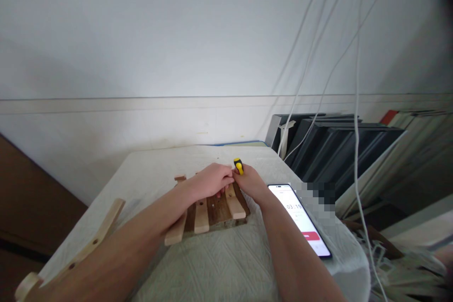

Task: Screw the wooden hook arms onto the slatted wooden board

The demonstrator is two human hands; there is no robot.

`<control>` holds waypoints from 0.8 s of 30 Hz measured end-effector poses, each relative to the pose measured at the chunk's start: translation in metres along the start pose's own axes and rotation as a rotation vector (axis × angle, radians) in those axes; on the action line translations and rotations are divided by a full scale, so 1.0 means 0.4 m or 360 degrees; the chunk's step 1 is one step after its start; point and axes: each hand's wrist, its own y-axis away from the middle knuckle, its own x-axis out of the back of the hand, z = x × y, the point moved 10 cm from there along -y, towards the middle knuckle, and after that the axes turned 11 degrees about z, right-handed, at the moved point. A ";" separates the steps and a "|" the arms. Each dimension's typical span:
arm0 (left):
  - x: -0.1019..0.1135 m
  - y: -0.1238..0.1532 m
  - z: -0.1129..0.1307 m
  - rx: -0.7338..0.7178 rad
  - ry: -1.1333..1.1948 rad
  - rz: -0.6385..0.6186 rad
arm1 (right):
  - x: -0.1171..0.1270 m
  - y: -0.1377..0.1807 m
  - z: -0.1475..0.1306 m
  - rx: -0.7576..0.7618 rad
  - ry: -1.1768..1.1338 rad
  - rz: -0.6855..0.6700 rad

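Wooden slat panel [212, 210] under left hand [210, 180], right hand [249, 183] gripping screwdriver [239, 165]

We read only one piece of text: the digits "03:19" in grey on the white lit screen of the black slab-shaped smartphone [299, 219] lying on the white quilted tablecloth [226, 264]. Below the digits we see a red bar on the same screen, but its lettering is too small to read.

1 phone [300, 219] – 1 screwdriver [239, 166] – 2 hands.
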 end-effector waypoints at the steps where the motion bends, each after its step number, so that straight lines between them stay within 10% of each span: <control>1: -0.003 0.001 0.001 -0.0021 0.0023 -0.0026 | 0.004 0.000 0.002 -0.0013 0.0023 0.0021; 24: 0.020 0.046 0.014 0.0124 0.0218 -0.0242 | -0.005 0.017 0.003 -0.0072 -0.0370 -0.0094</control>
